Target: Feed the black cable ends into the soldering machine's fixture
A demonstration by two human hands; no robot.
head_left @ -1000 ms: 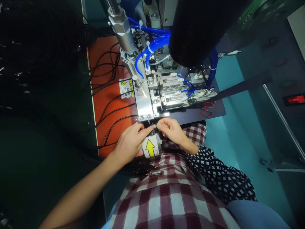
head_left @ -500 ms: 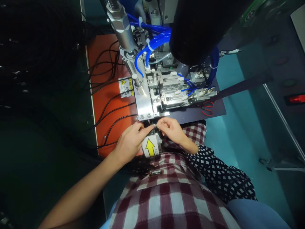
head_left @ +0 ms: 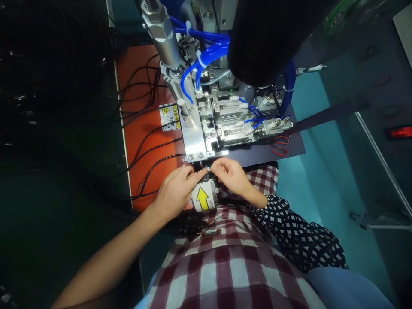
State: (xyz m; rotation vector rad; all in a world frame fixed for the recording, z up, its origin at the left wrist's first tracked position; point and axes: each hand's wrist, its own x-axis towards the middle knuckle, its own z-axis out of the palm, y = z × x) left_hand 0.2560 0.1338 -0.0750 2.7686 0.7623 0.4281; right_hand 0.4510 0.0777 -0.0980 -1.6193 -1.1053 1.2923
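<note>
Both hands meet at the near end of a metal machine (head_left: 196,143). My left hand (head_left: 175,189) has its fingers bent and its thumb stretched toward a small shiny metal piece (head_left: 208,169). On the other side of that piece, my right hand (head_left: 230,174) is closed in a pinch, thumb and forefinger tips against it. The piece is too small to name, and the fingers partly cover it. Just below the hands sits a plate with a yellow arrow (head_left: 202,198) pointing toward the machine.
Blue air hoses (head_left: 209,56) and pneumatic cylinders (head_left: 234,133) fill the machine. Black cables (head_left: 141,150) cross the orange base (head_left: 138,103) on the left. Red-handled scissors (head_left: 280,146) lie at the right. A large dark cylinder (head_left: 257,47) hangs above.
Hardly anything differs. Both hands stay at the same small piece, and the view has shifted very slightly.
</note>
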